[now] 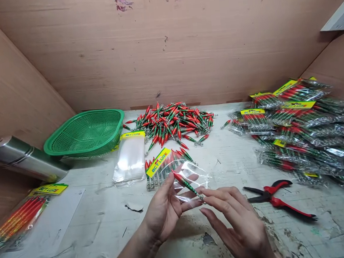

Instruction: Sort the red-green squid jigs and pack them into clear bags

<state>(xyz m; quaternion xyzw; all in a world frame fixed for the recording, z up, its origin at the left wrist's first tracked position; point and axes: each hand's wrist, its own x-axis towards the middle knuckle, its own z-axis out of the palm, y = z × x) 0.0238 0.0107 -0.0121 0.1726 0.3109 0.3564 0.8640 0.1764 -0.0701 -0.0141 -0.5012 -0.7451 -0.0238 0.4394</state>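
My left hand (pixel 163 211) holds a clear plastic bag (pixel 203 173) with a yellow "BCT LURE" header (pixel 159 163), its fingers showing through the film. A red and green fishing lure (pixel 186 182) slants over the palm, its red end by the left thumb and its silvery hooks towards the right. At that hook end are the fingertips of my right hand (pixel 238 219), the thumb slightly below them. Whether the lure is inside the bag I cannot tell. Several lures (pixel 151 182) lie in a row behind and beneath the bag.
A heap of loose lures (pixel 174 123) lies at the back. Flat bags (pixel 129 160) and a green basket (pixel 84 134) are on the left, near a metal container (pixel 25 158) and packed orange lures (pixel 24 216). Red-handled pliers (pixel 272 196) lie right, before piled filled packs (pixel 300 134).
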